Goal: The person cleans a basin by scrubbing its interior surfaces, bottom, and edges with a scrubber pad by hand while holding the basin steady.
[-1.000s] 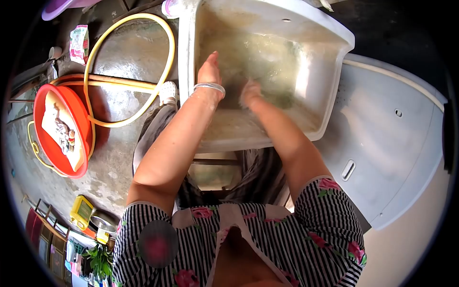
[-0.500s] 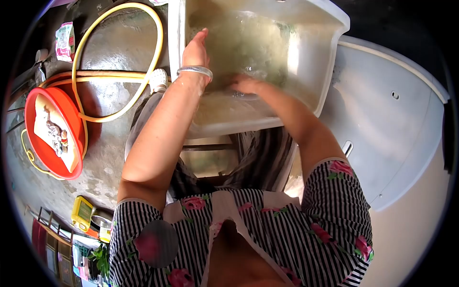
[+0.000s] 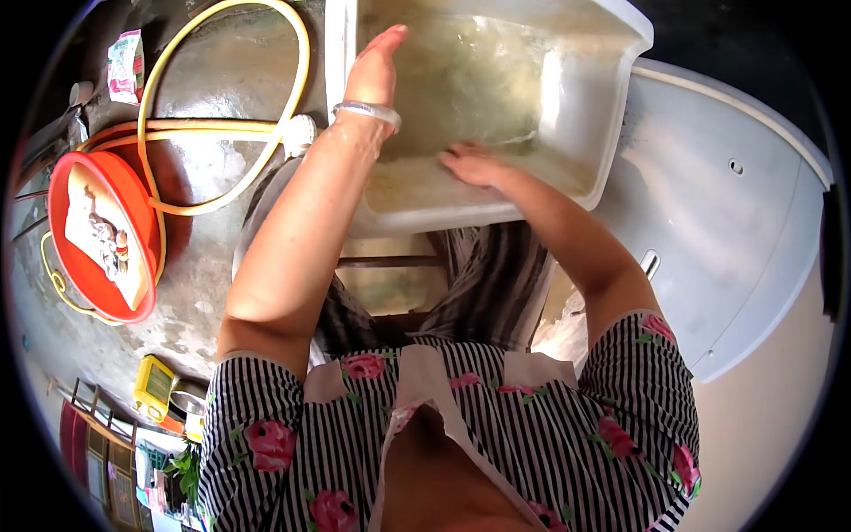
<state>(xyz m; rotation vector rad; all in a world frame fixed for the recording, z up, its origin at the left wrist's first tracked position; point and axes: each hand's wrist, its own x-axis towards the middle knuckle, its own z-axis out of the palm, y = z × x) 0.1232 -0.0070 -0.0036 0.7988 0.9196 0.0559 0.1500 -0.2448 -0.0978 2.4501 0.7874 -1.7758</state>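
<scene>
Left hand: being held open by the basin's left wall.
Right hand: being held loosely open at its near side.
Water: being contained, cloudy.

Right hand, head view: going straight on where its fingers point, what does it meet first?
In the picture, the right hand lines up with the left forearm. Depth is unclear; if that arm is higher, probably the basin's left wall.

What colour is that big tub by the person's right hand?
The tub is whitish, tinged yellow-brown inside; the head view, the only one, shows it.
</scene>
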